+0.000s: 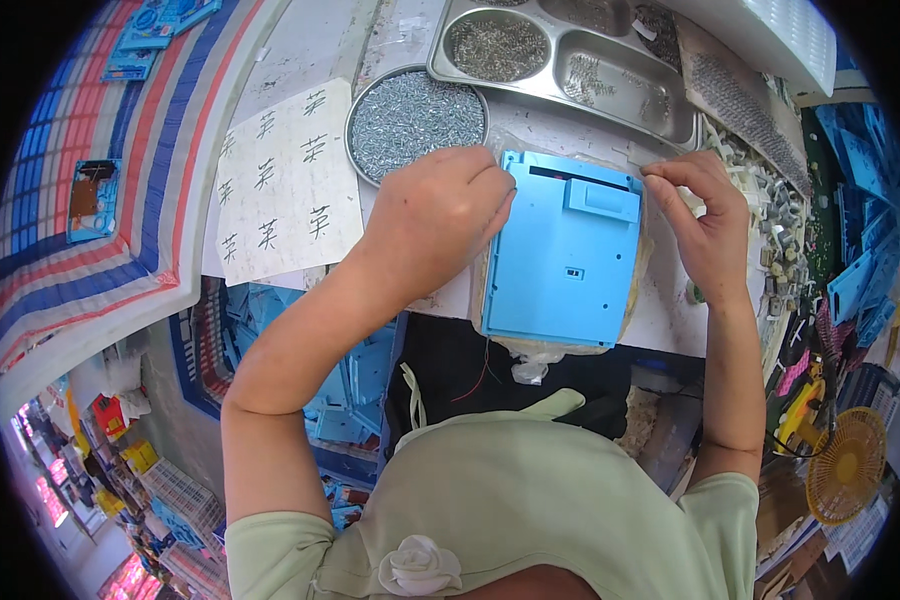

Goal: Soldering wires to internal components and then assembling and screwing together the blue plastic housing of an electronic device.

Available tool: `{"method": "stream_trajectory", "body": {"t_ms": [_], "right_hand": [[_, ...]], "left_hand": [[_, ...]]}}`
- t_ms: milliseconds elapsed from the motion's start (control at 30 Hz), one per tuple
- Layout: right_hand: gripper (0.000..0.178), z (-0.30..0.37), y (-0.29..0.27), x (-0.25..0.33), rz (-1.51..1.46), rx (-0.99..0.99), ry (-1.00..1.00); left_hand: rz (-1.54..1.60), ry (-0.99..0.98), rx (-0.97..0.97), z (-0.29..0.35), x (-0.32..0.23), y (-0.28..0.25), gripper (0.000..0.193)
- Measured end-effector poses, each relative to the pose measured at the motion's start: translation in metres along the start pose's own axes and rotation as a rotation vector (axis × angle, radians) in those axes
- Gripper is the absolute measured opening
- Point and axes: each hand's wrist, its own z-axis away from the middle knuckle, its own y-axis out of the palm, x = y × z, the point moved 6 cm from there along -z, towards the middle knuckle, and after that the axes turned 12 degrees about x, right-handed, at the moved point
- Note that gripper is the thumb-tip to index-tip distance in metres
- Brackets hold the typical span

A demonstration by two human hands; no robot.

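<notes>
A flat light-blue plastic panel lies on the white work surface, on a clear plastic bag. My left hand rests on the panel's upper left corner, fingers curled against its edge. My right hand is at the upper right corner, its fingertips pinched together on something small that I cannot make out. A round metal dish full of small silver screws sits just above my left hand.
A metal compartment tray with screws and small parts stands at the back. A white sheet with handwritten marks lies at the left. Blue plastic parts are piled at the right; more fill a bin below. A yellow fan stands lower right.
</notes>
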Motion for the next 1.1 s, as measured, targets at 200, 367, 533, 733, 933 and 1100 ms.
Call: {"method": "stream_trajectory", "body": {"t_ms": [200, 367, 533, 733, 933, 1100], "right_hand": [[0.012, -0.005, 0.002, -0.002, 0.062, -0.002, -0.065], [0.011, -0.011, 0.008, -0.009, 0.081, 0.053, -0.074], [0.012, -0.019, 0.010, -0.012, 0.115, 0.133, -0.139], [0.012, -0.025, 0.010, -0.022, 0.021, 0.210, -0.034], [0.015, -0.030, 0.013, -0.026, -0.182, 0.326, 0.059], [0.015, -0.031, 0.014, -0.027, -0.200, 0.353, 0.090]], "left_hand": [[-0.153, 0.046, 0.062, 0.003, -0.006, -0.002, 0.014], [0.097, -0.021, -0.046, 0.002, -0.012, -0.007, 0.015], [0.219, 0.124, -0.052, -0.019, -0.057, 0.022, 0.016], [0.001, 0.255, 0.039, -0.029, -0.073, 0.046, 0.022], [-0.044, 0.262, 0.134, -0.026, -0.077, 0.046, 0.024], [0.073, 0.068, -0.079, -0.014, -0.032, 0.012, 0.021]]}}
